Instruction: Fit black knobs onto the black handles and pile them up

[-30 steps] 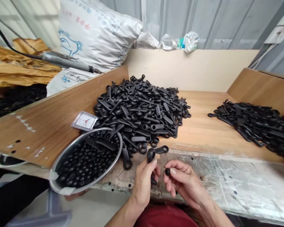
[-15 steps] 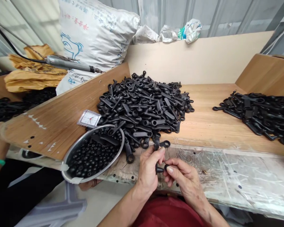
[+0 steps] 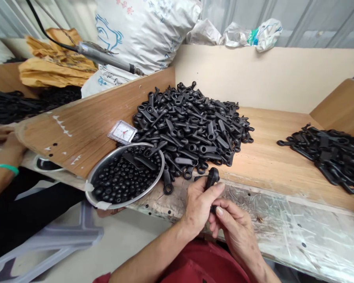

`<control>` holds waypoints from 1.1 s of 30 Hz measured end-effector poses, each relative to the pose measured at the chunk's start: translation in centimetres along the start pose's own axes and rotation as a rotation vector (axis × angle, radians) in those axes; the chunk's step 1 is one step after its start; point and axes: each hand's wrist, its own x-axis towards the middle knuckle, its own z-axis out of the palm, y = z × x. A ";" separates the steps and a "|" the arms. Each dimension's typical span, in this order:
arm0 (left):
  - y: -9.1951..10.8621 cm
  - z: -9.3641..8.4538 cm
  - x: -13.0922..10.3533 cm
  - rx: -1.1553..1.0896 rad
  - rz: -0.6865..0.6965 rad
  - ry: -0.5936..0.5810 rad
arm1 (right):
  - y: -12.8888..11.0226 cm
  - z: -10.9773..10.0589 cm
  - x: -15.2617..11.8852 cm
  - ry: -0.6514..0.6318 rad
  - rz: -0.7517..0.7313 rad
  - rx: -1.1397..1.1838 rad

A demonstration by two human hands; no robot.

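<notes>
My left hand (image 3: 199, 206) is closed round a black crank handle (image 3: 212, 177), its thick ring end sticking up past my thumb. Against the lower part of that handle, my right hand (image 3: 234, 224) pinches a small black knob (image 3: 213, 208), mostly hidden by the fingers. Just beyond my hands rises a big pile of black crank handles (image 3: 188, 125). To the left, a metal bowl (image 3: 161, 175) holds many round black knobs (image 3: 115, 179), with a few handles lying on top.
A second handle pile (image 3: 327, 153) lies at the right. A small square clock (image 3: 122, 132) leans by the bowl. A grey power screwdriver (image 3: 106, 59) hangs over the wooden divider (image 3: 67, 129). At far left is another person's arm (image 3: 6, 157) with a green band.
The view has swung slightly, shifting the scene to the right. The handle has turned in my left hand, and its peg, visible before, is now hidden behind my fingers.
</notes>
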 end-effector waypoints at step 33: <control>-0.7 0.8 1.7 -0.004 0.008 0.071 | -1.8 -0.9 1.8 -0.075 0.251 0.306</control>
